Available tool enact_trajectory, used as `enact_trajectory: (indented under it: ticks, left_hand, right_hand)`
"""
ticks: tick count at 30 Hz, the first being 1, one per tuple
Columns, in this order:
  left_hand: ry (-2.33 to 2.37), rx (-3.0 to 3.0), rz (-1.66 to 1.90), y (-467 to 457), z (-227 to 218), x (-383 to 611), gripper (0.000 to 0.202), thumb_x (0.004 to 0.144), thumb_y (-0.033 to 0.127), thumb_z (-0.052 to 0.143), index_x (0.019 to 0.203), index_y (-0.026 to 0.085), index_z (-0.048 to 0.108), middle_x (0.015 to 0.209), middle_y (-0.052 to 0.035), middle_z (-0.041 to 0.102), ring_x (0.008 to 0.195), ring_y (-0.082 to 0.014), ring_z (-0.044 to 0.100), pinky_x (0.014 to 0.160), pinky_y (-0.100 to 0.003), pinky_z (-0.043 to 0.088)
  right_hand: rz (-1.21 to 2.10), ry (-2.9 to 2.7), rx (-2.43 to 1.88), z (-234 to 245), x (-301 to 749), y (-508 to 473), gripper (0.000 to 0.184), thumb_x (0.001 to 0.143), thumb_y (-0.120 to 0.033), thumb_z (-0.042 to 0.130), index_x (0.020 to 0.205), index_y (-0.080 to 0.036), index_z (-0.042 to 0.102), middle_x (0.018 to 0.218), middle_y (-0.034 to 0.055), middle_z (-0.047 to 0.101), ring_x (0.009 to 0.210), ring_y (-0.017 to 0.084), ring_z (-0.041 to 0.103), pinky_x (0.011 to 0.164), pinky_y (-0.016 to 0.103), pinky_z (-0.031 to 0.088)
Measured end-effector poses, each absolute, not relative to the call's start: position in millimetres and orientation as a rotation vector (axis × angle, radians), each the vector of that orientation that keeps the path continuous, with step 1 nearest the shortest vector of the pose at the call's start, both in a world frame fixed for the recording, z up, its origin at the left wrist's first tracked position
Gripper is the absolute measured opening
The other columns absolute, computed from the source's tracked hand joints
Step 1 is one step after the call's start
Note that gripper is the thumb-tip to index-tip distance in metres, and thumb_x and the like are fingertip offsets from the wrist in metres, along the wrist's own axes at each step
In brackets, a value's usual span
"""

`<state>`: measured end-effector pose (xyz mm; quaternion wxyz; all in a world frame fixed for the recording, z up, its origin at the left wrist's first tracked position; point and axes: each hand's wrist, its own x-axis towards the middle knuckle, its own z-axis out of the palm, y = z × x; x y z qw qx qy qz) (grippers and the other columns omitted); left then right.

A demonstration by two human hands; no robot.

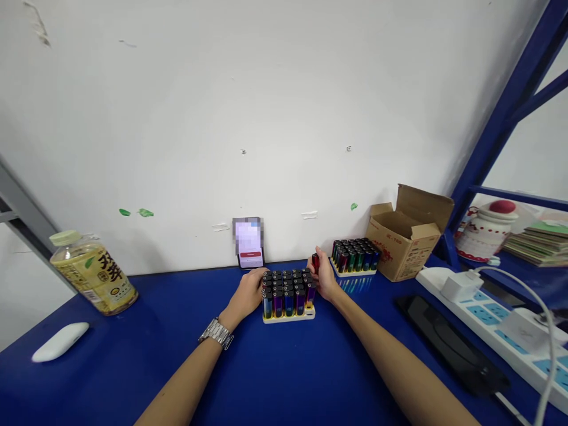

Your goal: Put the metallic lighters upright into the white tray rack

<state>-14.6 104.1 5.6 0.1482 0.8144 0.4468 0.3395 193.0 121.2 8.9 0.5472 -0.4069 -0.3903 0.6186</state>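
My left hand (247,293) rests against the left side of a block of upright lighters (287,294), which stand in a cream and yellow tray (288,316). Whether it grips one of them is hidden. My right hand (323,275) is raised at the tray's far right corner, its fingers shut on a red lighter (315,262). A second tray of lighters (354,257) stands just beyond that hand. A metal wristwatch (216,333) circles my left wrist.
The blue table (213,378) runs along a white wall. On it are a propped phone (251,258), a plastic bottle (93,275), a white mouse (60,342), a cardboard box (406,236), a black tablet (450,343) and a power strip (483,331). A blue shelf frame (501,130) stands at the right.
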Motion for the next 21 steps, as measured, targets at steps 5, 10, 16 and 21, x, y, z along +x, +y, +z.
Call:
enact_trajectory:
  ticks: [5, 10, 16, 21]
  left_hand:
    - [1.283, 2.365, 0.985, 106, 3, -15, 0.021, 0.079, 0.016, 0.045, 0.087, 0.017, 0.065, 0.097, -0.0089, 0.071, 0.09, -0.0216, 0.065, 0.079, -0.031, 0.049]
    - [1.286, 2.361, 0.987, 107, 2, -15, 0.022, 0.078, 0.015, 0.045, 0.088, 0.017, 0.065, 0.097, -0.0084, 0.071, 0.09, -0.0213, 0.065, 0.08, -0.032, 0.05]
    - [1.282, 2.359, 0.975, 105, 4, -15, 0.023, 0.079, 0.015, 0.045, 0.09, 0.017, 0.064, 0.096, -0.0076, 0.071, 0.09, -0.0207, 0.064, 0.081, -0.031, 0.049]
    - [1.293, 2.346, 0.953, 105, 5, -14, 0.021, 0.078, 0.014, 0.045, 0.088, 0.018, 0.064, 0.093, -0.0068, 0.071, 0.092, -0.0214, 0.064, 0.082, -0.031, 0.048]
  right_hand:
    - [1.369, -0.961, -1.006, 8, 193, 124, 0.046, 0.083, -0.042, 0.025, 0.041, -0.024, 0.028, 0.031, -0.0064, 0.018, 0.029, 0.007, 0.014, 0.031, 0.02, 0.013]
    - [1.28, -1.005, -1.018, 2, 193, 127, 0.039, 0.08, -0.039, 0.033, 0.044, -0.024, 0.032, 0.033, -0.0059, 0.021, 0.031, 0.008, 0.016, 0.033, 0.022, 0.014]
    - [1.231, -1.033, -1.034, 0, 193, 127, 0.036, 0.079, -0.037, 0.034, 0.045, -0.024, 0.033, 0.033, -0.0051, 0.022, 0.032, 0.009, 0.018, 0.034, 0.023, 0.015]
    - [1.208, -1.064, -1.044, -2, 194, 127, 0.039, 0.081, -0.04, 0.032, 0.045, -0.025, 0.032, 0.033, -0.0048, 0.022, 0.032, 0.01, 0.017, 0.034, 0.023, 0.014]
